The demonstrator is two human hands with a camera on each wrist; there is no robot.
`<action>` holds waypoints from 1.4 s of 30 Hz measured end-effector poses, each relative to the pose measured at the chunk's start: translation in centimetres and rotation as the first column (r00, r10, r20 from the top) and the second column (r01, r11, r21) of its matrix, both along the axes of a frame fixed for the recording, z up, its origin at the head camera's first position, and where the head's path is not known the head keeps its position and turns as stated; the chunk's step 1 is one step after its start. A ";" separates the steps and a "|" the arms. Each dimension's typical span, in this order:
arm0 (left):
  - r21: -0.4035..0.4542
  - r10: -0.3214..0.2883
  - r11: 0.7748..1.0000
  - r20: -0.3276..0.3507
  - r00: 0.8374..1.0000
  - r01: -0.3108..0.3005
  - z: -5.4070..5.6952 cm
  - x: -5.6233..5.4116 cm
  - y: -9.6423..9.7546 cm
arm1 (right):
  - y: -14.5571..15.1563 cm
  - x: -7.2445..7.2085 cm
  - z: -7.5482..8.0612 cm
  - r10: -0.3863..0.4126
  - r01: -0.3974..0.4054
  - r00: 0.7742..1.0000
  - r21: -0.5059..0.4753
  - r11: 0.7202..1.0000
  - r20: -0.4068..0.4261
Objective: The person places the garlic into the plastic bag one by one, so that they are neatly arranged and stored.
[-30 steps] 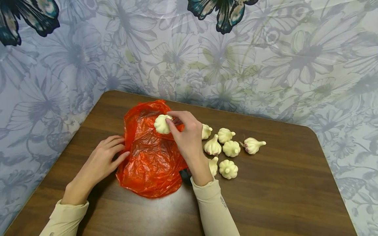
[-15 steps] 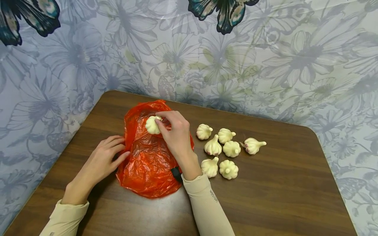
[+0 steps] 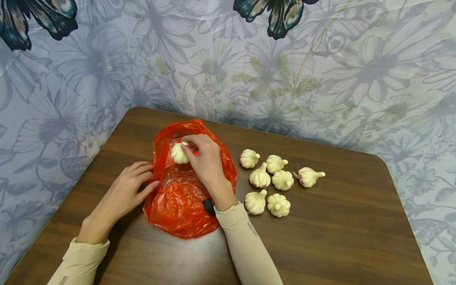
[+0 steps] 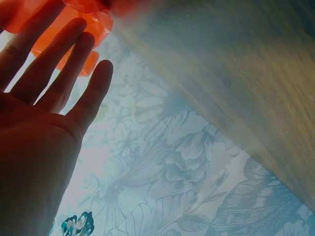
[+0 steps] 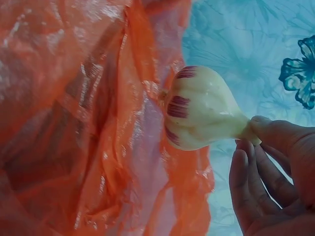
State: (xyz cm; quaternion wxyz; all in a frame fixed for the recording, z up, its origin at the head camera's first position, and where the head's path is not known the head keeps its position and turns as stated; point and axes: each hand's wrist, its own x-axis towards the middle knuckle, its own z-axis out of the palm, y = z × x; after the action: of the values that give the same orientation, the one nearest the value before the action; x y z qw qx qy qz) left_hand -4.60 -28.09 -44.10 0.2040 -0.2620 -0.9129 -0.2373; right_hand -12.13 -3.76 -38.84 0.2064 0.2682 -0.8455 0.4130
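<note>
My right hand [image 3: 206, 162] pinches a garlic bulb [image 3: 179, 153] by its stem between thumb and fingers, over the mouth of a red plastic bag [image 3: 178, 211]. In the right wrist view the bulb [image 5: 204, 108] shows purple streaks on its round end, which faces the crinkled bag [image 5: 98, 147]. My left hand [image 3: 124, 190] touches the bag's left edge. In the left wrist view that hand's fingers [image 4: 91, 93] are spread and nearly straight, with the red plastic [image 4: 101, 27] at their tips. The bag's deeper inside is hidden.
Several garlic bulbs [image 3: 283, 180] lie loosely grouped on the brown table [image 3: 331, 233], right of the bag. One bulb [image 3: 310, 177] sits apart at the far right. A small black piece [image 3: 208, 206] shows at the bag's right side. A patterned wall [image 3: 221, 71] stands behind the table.
My right hand has moved left with the garlic bulb, farther over the bag, uncovering bulbs on the table. My left hand stays at the bag's edge. The head view has shifted slightly.
</note>
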 end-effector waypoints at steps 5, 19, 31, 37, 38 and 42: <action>-0.009 -0.004 1.000 0.000 1.000 0.004 0.2 -0.3 0.0 | -0.6 -0.4 -0.8 -0.006 0.005 0.999 0.039 0.999 0.033; -0.026 -0.013 1.000 -0.006 1.000 0.013 0.3 -1.1 -0.1 | -1.3 -1.2 -2.9 -0.033 0.008 0.988 0.163 0.987 0.154; -0.028 -0.011 1.000 0.008 1.000 0.011 0.3 -1.6 -0.5 | -1.2 -1.7 -2.4 0.023 -0.045 0.978 0.099 0.994 0.205; -0.032 -0.012 0.999 0.011 1.000 0.012 0.5 -1.6 -0.2 | -0.9 -1.8 -1.8 0.021 -0.041 0.983 0.109 0.993 0.180; -0.032 -0.012 0.999 0.011 1.000 0.012 0.5 -1.6 -0.2 | -0.8 -1.8 -1.8 0.020 -0.039 0.985 0.107 0.994 0.173; -0.032 -0.008 0.999 0.014 1.000 0.009 0.7 -1.7 -0.1 | -0.6 -1.9 -1.6 0.002 -0.019 0.988 0.110 0.994 0.156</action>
State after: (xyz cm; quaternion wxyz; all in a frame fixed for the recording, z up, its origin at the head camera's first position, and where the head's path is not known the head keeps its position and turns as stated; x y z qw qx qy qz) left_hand -6.26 -28.14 -43.42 0.1926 -0.2676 -0.9169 -0.2250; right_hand -14.02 -4.34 -40.42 0.1223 0.2507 -0.8793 0.3859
